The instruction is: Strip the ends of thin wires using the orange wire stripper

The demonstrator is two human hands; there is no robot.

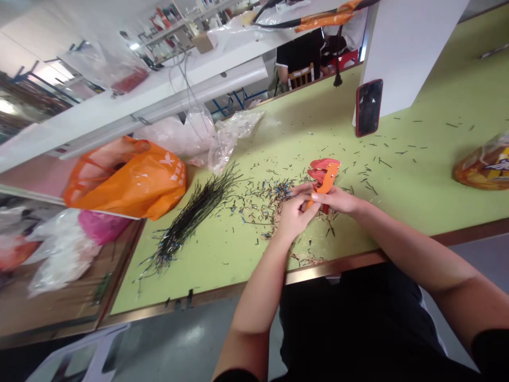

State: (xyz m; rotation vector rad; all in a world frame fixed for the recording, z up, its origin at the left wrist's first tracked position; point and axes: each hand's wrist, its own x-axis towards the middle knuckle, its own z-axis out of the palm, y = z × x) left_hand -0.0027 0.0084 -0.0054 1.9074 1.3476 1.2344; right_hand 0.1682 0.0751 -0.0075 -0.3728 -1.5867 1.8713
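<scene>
My right hand (337, 200) is closed around the handles of a red and orange wire stripper (329, 178), its thumb across the orange handle. The tool's head points up and away from me. My left hand (295, 213) is closed right beside the handles, its fingers meeting the tool; what is in them is hidden. Cut black wire pieces and blue-tipped bits (281, 190) lie scattered under and around both hands. To the left, a long bundle of thin black wires (199, 212) with stripped or blue ends rests on the green table (222, 276).
An orange bag (147, 180) and clear plastic bags (230, 135) lie at the back left. A red-edged phone (369, 107) leans near a white post (409, 53). A plastic container (487, 164) stands at right. Beyond the table, a person (300, 50) sits.
</scene>
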